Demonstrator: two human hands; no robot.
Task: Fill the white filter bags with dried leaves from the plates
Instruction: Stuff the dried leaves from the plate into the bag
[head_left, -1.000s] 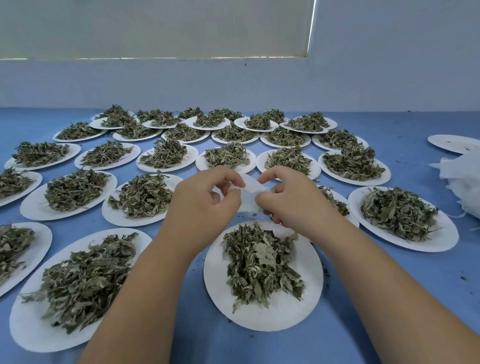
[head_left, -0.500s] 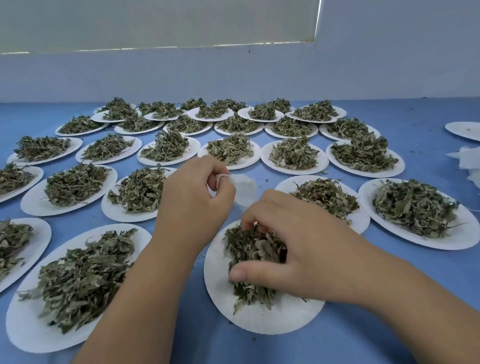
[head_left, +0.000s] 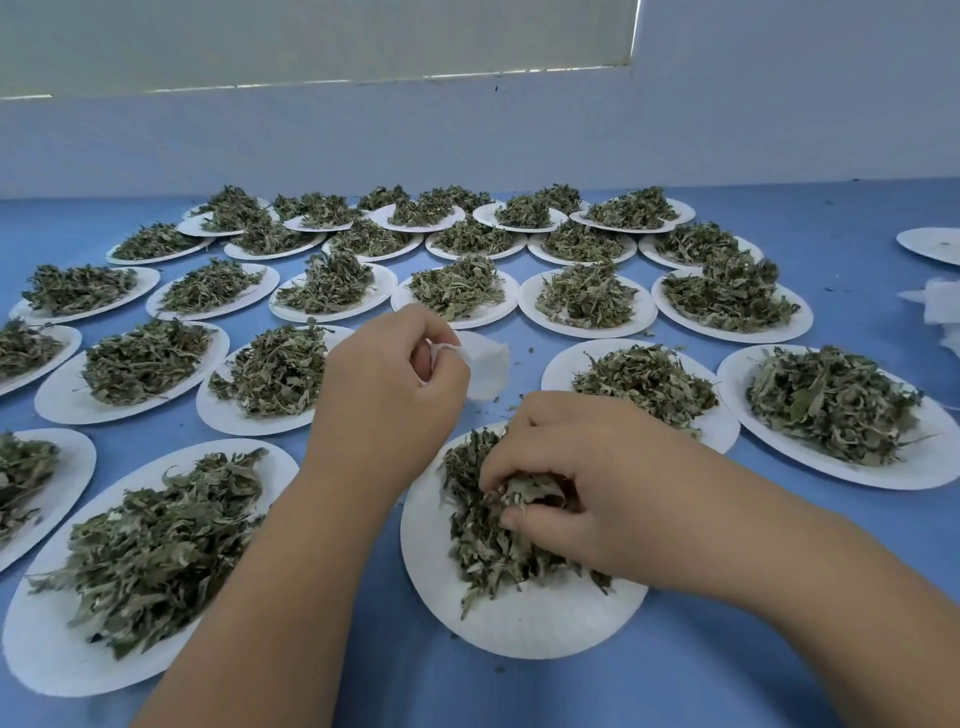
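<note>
My left hand (head_left: 387, 384) pinches the mouth of a white filter bag (head_left: 485, 366), which hangs above the blue table behind the nearest plate. My right hand (head_left: 582, 483) is down in the pile of dried leaves (head_left: 483, 530) on the nearest white plate (head_left: 519, 618), its fingers and thumb curled round a clump of them. The bag's inside is hidden from me.
Several white plates heaped with dried leaves cover the blue table (head_left: 363, 691) in rows back to the wall, one of them (head_left: 135, 551) close on my left. An empty plate (head_left: 930, 244) and a heap of white bags (head_left: 935, 312) lie at the right edge.
My right hand let go of the bag, dropped onto the nearest plate and closed on a clump of leaves. My left hand kept hold of the bag.
</note>
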